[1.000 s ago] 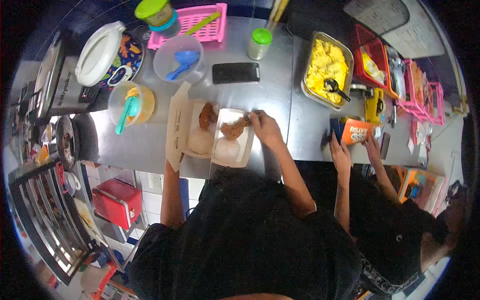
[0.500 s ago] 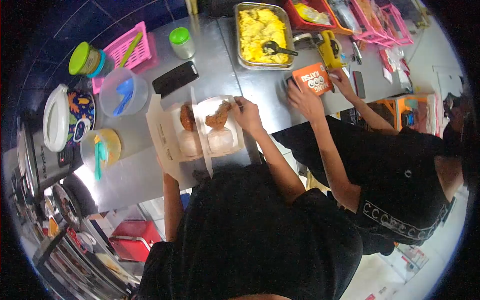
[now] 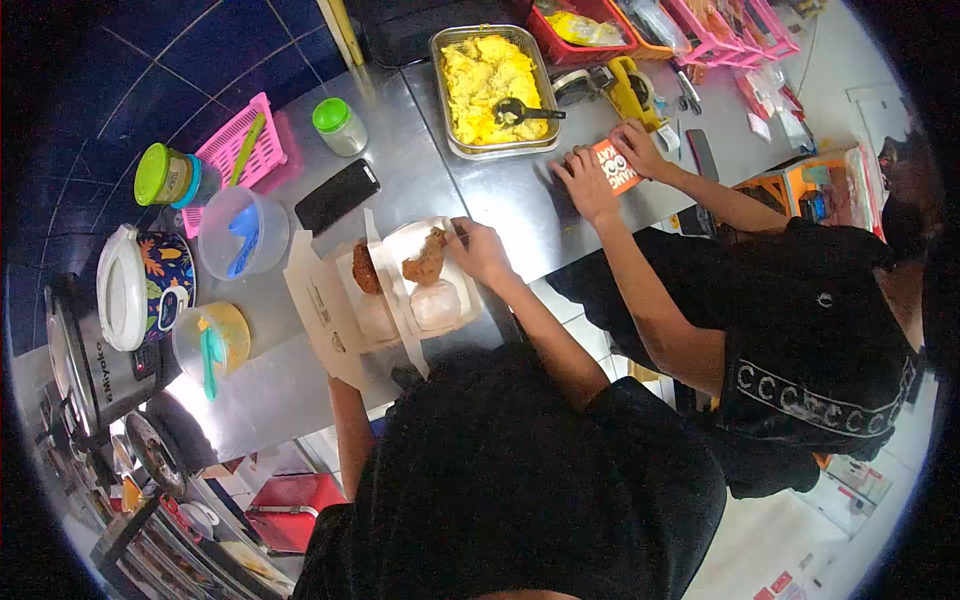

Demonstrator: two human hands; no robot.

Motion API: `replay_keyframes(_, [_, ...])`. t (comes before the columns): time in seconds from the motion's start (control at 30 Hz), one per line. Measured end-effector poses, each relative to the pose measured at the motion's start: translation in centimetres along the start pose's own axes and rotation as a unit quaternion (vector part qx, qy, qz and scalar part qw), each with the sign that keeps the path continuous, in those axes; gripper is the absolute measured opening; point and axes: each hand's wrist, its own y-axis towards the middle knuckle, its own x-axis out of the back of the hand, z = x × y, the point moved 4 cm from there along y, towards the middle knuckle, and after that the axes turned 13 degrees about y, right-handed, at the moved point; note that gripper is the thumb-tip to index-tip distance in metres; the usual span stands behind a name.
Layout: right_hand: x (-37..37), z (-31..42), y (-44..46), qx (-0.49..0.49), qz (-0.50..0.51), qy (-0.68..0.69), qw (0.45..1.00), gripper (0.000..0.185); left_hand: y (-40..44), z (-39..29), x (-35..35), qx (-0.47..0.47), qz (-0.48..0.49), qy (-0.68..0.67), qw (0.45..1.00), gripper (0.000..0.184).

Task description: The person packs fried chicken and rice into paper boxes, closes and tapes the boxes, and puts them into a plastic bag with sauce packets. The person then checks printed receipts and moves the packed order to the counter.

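Two open cardboard food boxes stand side by side on the metal counter. The right box (image 3: 470, 305) holds a piece of fried chicken (image 3: 424, 262) and a paper-wrapped round bundle (image 3: 434, 305). In the left box (image 3: 318, 290) lie another fried chicken piece (image 3: 364, 268) and a second wrapped bundle (image 3: 376, 318), partly covered by the flap between. My right hand (image 3: 482, 252) pinches the far right edge of the right box, fingertips close to the chicken. Behind the left box's lid, my left hand is hidden; only the forearm shows below it.
A co-worker's hands (image 3: 615, 170) hold an orange printed carton (image 3: 618, 168) at right. Beyond the boxes are a phone (image 3: 338, 194), a green-lidded jar (image 3: 340, 128) and a tray of yellow food (image 3: 490, 75). Plastic tubs (image 3: 212, 340) and a rice cooker (image 3: 110, 375) stand left.
The view has shifted slightly, so the counter items sit differently in frame. My right hand stays at the right box's edge. The co-worker's hands now lie flatter over the orange carton.
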Motion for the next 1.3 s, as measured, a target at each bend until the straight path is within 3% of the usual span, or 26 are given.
replay_keyframes(0.1, [0.0, -0.1, 0.0, 0.051, -0.031, 0.015, 0.998, 0.030, 0.4, 0.2, 0.4, 0.004, 0.004, 0.009, 1.000, 0.042])
replay_keyframes(0.2, [0.0, 0.4, -0.5, 0.027, -0.004, 0.019, 0.999, 0.030, 0.5, -1.1, 1.2, 0.002, 0.004, 0.024, 1.000, 0.043])
replay_keyframes(0.37, [0.0, 0.0, 0.7, 0.044, -0.011, -0.001, 0.999, 0.029, -3.1, -11.6, -1.5, -0.038, 0.010, 0.016, 0.999, 0.045])
replay_keyframes(0.53, [0.2, 1.2, 1.4, 0.095, -0.016, 0.001, 0.995, 0.030, -4.6, -18.3, -3.9, -0.108, 0.107, -0.086, 0.985, 0.053])
replay_keyframes(0.63, [0.5, 1.2, 0.2, 0.073, -0.018, 0.007, 0.997, 0.031, -4.4, -20.6, -4.2, -0.227, 0.053, 0.078, 0.969, 0.054])
replay_keyframes(0.73, [1.1, 1.3, -2.6, 0.044, -0.001, -0.061, 0.997, 0.036, -6.1, -23.2, -4.7, -0.318, -0.086, 0.216, 0.919, 0.050])
replay_keyframes(0.83, [1.3, 0.8, -5.3, -0.052, 0.085, -0.136, 0.986, 0.037, -6.9, -25.7, -6.1, -0.364, -0.095, 0.249, 0.893, 0.044])
replay_keyframes(0.93, [1.3, -0.1, -6.9, -0.063, 0.113, -0.182, 0.975, 0.032, -6.7, -26.1, -7.1, -0.377, -0.089, 0.269, 0.882, 0.038])
replay_keyframes(1.07, [2.1, -1.0, -6.6, -0.009, 0.046, -0.126, 0.991, 0.021, -7.0, -26.7, -8.7, -0.394, -0.076, 0.327, 0.856, 0.037])
replay_keyframes(1.17, [2.3, -1.3, -5.8, -0.021, 0.017, -0.148, 0.989, 0.021, -7.4, -27.1, -9.4, -0.423, -0.083, 0.375, 0.821, 0.037])
replay_keyframes(1.3, [3.2, -0.3, -4.7, 0.001, -0.032, -0.145, 0.989, 0.019, -7.5, -27.6, -9.6, -0.427, -0.082, 0.367, 0.823, 0.037])
